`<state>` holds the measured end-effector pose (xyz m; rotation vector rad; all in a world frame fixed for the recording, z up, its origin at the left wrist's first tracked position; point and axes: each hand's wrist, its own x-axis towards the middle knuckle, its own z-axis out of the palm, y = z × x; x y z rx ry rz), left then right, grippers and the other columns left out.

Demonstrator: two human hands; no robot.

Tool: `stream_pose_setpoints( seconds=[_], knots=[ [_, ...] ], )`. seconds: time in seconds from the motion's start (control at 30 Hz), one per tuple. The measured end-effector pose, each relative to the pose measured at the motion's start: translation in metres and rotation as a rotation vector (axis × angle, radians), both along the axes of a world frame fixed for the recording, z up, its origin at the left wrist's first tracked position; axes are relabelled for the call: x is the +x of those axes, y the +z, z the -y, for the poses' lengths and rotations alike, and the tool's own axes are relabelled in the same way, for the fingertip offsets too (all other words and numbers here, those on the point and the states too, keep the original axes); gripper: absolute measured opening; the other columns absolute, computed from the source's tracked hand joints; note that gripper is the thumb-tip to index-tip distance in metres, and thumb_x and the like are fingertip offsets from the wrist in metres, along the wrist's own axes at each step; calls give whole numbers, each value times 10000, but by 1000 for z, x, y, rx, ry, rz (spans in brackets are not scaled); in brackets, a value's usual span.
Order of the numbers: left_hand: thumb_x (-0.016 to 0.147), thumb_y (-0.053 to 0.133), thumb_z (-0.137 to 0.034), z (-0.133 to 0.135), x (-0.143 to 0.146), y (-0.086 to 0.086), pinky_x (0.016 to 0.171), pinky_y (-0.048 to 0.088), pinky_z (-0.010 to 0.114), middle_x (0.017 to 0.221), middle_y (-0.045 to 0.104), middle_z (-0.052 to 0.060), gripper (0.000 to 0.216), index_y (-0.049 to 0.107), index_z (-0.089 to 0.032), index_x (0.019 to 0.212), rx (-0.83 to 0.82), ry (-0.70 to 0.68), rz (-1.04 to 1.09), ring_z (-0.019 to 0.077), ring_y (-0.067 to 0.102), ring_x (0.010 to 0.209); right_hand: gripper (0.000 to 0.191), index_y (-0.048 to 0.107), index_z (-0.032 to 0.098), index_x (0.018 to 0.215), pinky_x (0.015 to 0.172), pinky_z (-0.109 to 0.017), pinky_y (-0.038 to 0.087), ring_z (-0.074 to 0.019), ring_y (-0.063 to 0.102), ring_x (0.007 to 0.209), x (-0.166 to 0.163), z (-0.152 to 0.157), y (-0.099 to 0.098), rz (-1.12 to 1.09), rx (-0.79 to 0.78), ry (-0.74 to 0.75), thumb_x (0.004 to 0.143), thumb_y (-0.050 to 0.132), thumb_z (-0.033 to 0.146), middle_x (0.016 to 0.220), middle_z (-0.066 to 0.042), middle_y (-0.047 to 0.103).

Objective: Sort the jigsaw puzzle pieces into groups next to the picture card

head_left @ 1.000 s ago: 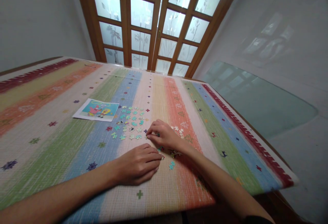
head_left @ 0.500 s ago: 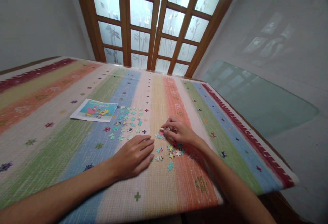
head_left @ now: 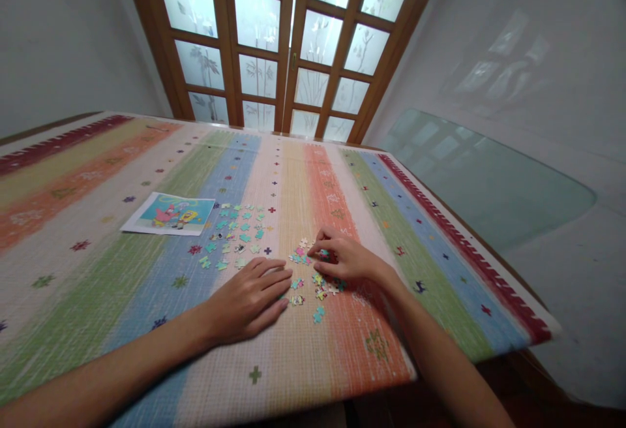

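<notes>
My left hand (head_left: pixel 252 299) lies palm down on the striped cloth with its fingers stretched out, beside the loose pieces. My right hand (head_left: pixel 345 257) is curled over a loose heap of jigsaw pieces (head_left: pixel 320 286); its thumb and forefinger are apart, with pieces showing between them. A pink and turquoise cluster of pieces (head_left: pixel 300 256) lies just left of its fingertips. Further left, several mostly turquoise pieces (head_left: pixel 233 226) are spread in rough rows. Next to them lies a printed cartoon picture (head_left: pixel 169 214) with a pink figure and a yellow figure.
A striped, patterned tablecloth (head_left: pixel 235 173) covers the table, whose front edge runs below my hands. Behind it stand wood-framed glass doors (head_left: pixel 259 72). A pale glass panel (head_left: pixel 489 180) is at the right wall.
The view has shifted slightly, moving the scene left. My right thumb and forefinger have spread a little over the pieces. My left hand stays on the cloth.
</notes>
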<state>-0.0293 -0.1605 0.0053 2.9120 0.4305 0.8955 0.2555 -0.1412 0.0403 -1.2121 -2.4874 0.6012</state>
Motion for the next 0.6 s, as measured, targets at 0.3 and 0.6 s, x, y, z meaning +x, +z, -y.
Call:
stream_pose_setpoints(
  seconds=[0.3,0.6],
  knots=[
    [1031,482,-220,0,0,0,1016,470,483,1228,726,97,261,624,-165,1244,14,-16,-21,299,607,1205,275,734,217,1152,866,-364,503,-197,590,906,-1,-2,-4,-23,24,-26,937,575,149,987,-70,606],
    [1020,491,-215,-1,0,-2,998,505,514,1221,720,130,266,643,-144,1226,-1,18,2,309,614,1204,321,655,203,1267,936,-382,488,-219,584,986,-3,-3,-10,2,40,-86,1002,481,157,1055,-99,596]
  ],
)
